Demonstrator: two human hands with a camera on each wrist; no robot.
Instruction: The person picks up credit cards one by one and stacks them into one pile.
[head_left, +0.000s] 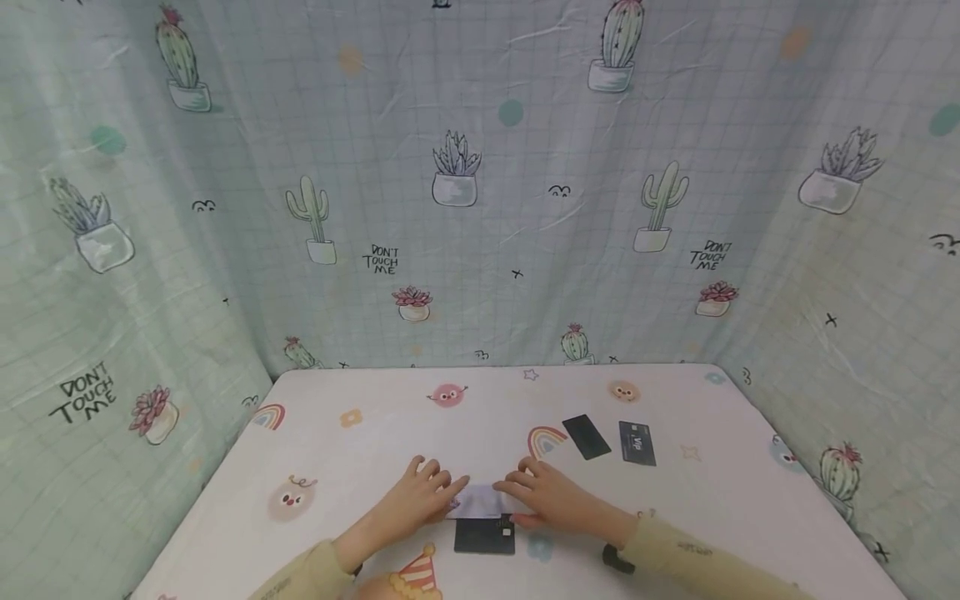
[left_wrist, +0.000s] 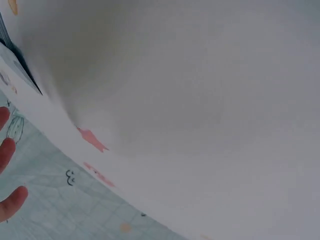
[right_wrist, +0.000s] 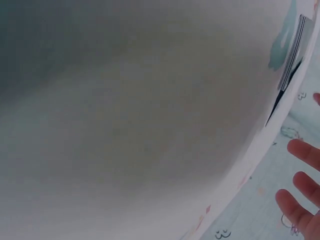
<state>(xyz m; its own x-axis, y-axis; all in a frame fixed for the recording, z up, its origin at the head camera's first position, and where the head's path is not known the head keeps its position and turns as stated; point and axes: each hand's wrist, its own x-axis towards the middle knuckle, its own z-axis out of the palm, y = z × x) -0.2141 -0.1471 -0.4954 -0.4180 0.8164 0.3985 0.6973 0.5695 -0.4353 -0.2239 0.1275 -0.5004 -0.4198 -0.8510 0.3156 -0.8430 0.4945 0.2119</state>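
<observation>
In the head view a flat pale lavender piece [head_left: 480, 502] with a small print at its left end lies between both hands; its material is unclear. My left hand [head_left: 422, 497] holds its left end, the thumb mostly hidden. The right hand [head_left: 551, 497] holds the other end, index finger at the far edge and thumb near the front. Just in front of the piece is a black card [head_left: 480, 537] with a chip mark. Layered edges of a card stack [right_wrist: 294, 52] show in the right wrist view. Both wrist views show spread fingers [left_wrist: 6, 154].
To the right lie a plain black card [head_left: 587, 437] and a dark card marked "Vip" [head_left: 637, 443]. The white table [head_left: 360, 450] carries printed cartoon figures. A cactus-patterned curtain [head_left: 487, 233] stands behind it and along both sides.
</observation>
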